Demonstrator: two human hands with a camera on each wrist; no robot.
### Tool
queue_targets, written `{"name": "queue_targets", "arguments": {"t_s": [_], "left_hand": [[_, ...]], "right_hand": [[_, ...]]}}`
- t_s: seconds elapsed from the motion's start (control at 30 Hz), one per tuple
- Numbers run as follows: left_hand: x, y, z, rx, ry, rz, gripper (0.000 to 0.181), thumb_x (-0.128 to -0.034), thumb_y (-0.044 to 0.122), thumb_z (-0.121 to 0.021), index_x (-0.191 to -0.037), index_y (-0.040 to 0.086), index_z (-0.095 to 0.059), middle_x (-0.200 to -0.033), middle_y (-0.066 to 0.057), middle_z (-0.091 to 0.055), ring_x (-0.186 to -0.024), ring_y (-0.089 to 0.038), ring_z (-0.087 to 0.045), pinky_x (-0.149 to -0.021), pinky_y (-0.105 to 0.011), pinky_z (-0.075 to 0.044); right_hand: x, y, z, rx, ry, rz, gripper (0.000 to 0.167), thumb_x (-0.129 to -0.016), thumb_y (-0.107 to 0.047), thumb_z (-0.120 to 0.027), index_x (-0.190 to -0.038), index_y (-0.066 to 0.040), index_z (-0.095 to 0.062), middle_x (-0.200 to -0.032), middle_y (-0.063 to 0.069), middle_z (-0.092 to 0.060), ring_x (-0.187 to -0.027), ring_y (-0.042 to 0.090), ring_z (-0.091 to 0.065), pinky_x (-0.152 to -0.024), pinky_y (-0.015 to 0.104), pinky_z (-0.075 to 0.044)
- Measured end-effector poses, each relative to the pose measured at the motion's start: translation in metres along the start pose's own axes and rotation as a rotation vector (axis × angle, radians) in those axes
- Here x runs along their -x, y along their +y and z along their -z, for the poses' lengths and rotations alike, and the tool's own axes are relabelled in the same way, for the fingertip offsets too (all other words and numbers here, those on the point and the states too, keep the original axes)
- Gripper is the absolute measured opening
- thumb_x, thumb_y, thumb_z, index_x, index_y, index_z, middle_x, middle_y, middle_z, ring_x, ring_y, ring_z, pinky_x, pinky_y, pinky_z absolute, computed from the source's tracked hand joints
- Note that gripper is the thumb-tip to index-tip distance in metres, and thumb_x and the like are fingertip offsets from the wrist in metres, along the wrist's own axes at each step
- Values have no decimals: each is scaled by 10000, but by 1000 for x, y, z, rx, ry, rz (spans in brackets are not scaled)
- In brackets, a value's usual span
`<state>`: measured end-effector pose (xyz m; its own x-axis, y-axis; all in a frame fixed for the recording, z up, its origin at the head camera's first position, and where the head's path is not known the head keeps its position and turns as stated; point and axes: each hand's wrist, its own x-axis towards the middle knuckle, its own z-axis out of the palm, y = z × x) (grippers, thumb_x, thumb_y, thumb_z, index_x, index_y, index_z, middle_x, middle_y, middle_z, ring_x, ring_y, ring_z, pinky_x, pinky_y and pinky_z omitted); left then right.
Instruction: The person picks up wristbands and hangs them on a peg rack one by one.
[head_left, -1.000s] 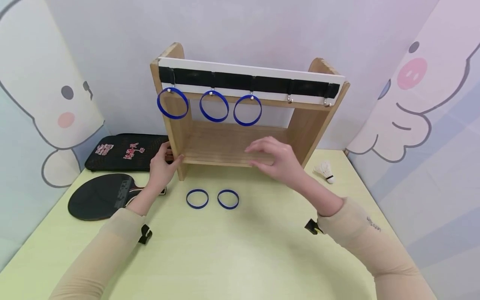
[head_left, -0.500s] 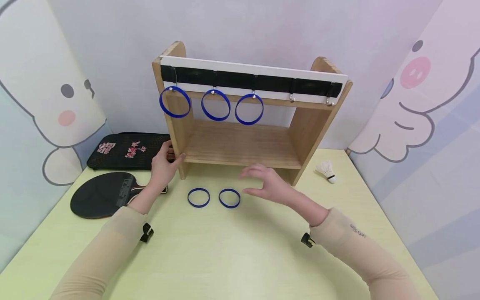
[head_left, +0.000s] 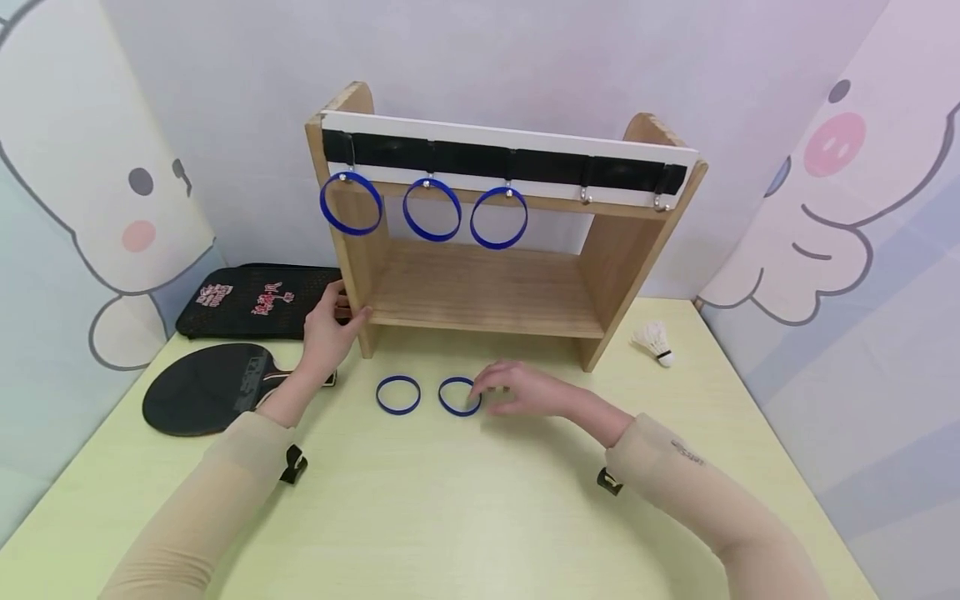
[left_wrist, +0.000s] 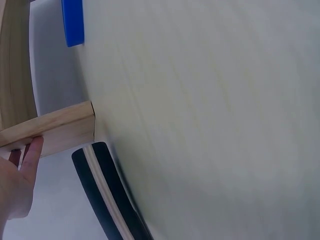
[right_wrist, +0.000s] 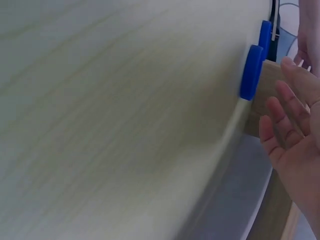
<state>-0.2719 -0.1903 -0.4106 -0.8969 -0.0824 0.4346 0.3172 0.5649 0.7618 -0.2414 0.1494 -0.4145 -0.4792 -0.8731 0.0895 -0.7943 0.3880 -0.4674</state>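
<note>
A wooden shelf [head_left: 487, 287] stands at the back, with a white-and-black hook strip [head_left: 480, 158] along its top front. Three blue rings hang from its hooks: a left ring [head_left: 322, 208], a middle ring [head_left: 406, 215] and a right ring [head_left: 472, 223]. My left hand [head_left: 326, 329] grips the shelf's left side panel, thumb in front and fingers behind. Two more blue rings lie flat on the table, one on the left [head_left: 398, 412] and one on the right [head_left: 457, 414]. Just over the right one hovers my right hand [head_left: 528, 389], its fingers loosely bent and holding nothing.
Left of the shelf lie a black table tennis bat [head_left: 202, 392] and, behind it, a black case [head_left: 251, 308]. A shuttlecock [head_left: 652, 340] rests to the right of the shelf. Two hooks at the right end [head_left: 586, 197] carry no ring.
My right hand has come down from in front of the shelf to the right ring on the table. The left hand keeps its hold on the side panel.
</note>
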Motion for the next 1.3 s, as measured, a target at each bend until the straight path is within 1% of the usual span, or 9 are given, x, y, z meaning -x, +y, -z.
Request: {"name": "queue_targets", "arguments": {"t_s": [0.07, 0.2, 0.3, 0.47, 0.63, 0.73, 0.87, 1.07, 1.3], "left_hand": [[-1, -1, 0, 0, 0, -2, 538, -904, 214, -642, -1375, 96, -411, -1122, -209, -586, -998, -367, -603, -805, -520, -528], [-1, -2, -1, -2, -1, -7, 535, -906, 218, -638, -1375, 94, -413, -1110, -207, -589, -986, -368, -606, -795, -521, -529], [-2, -3, -1, -3, 0, -15, 533, -903, 216, -641, -1372, 95, -417, -1100, -203, -593, -975, -364, -610, -780, -520, -532], [-1, -3, 0, -3, 2, -14, 533, -904, 222, -640, -1373, 100, -418, -1100, -203, -598, -979, -351, -612, -781, -516, -531], [-1, -2, 1, 1, 0, -7, 540, -902, 225, -644, -1375, 103, -415, -1094, -201, -599, -987, -361, -611, -791, -518, -526], [-1, -1, 1, 3, -2, -5, 543, -899, 222, -649, -1375, 105, -414, -1093, -198, -599, -987, -362, -611, -786, -518, -528], [-1, -1, 0, -3, -7, -8, 543, -903, 219, -642, -1378, 101, -406, -1094, -199, -596, -987, -356, -610, -786, -516, -532], [-1, -2, 0, -6, 1, -12, 544, -898, 215, -649, -1375, 103, -411, -1088, -192, -600, -980, -353, -612, -782, -512, -534], [-2, -4, 0, -11, 7, -23, 525, -901, 228, -643, -1368, 129, -425, -1071, -178, -611, -961, -334, -618, -760, -497, -535]], "right_hand": [[-3, 3, -2, 0, -25, 18, 296, -829, -136, -729, -1119, -129, -670, -1168, 0, -638, -1050, 151, -575, -851, 296, -511], [-7, 9, -7, -12, -73, 38, 275, -827, -148, -733, -1094, -112, -679, -1126, -9, -647, -1051, 116, -581, -903, 242, -482], [-9, 13, -10, -26, -84, 44, 255, -822, -150, -738, -1067, -100, -687, -1094, -4, -655, -1022, 103, -586, -881, 223, -490], [-14, 16, -13, -49, -80, 39, 215, -824, -124, -733, -1033, -94, -696, -1060, -1, -654, -931, 103, -587, -783, 198, -510], [-17, 15, -15, -55, -74, 35, 161, -828, -106, -726, -988, -98, -710, -1033, 7, -647, -803, 87, -545, -670, 165, -481], [-19, 15, -16, -58, -61, 41, 106, -822, -85, -728, -927, -95, -718, -1008, 17, -647, -766, 75, -524, -633, 157, -462], [-21, 15, -18, -64, -50, 40, 55, -822, -71, -725, -872, -91, -718, -985, 20, -650, -770, 68, -530, -633, 149, -459], [-21, 15, -16, -58, -41, 33, 71, -849, -70, -692, -913, -100, -693, -959, -1, -655, -747, 55, -539, -634, 165, -478], [-16, 13, -7, -94, -17, -48, 113, -868, -65, -665, -967, -109, -696, -918, -29, -663, -767, 28, -579, -635, 182, -507]]}}
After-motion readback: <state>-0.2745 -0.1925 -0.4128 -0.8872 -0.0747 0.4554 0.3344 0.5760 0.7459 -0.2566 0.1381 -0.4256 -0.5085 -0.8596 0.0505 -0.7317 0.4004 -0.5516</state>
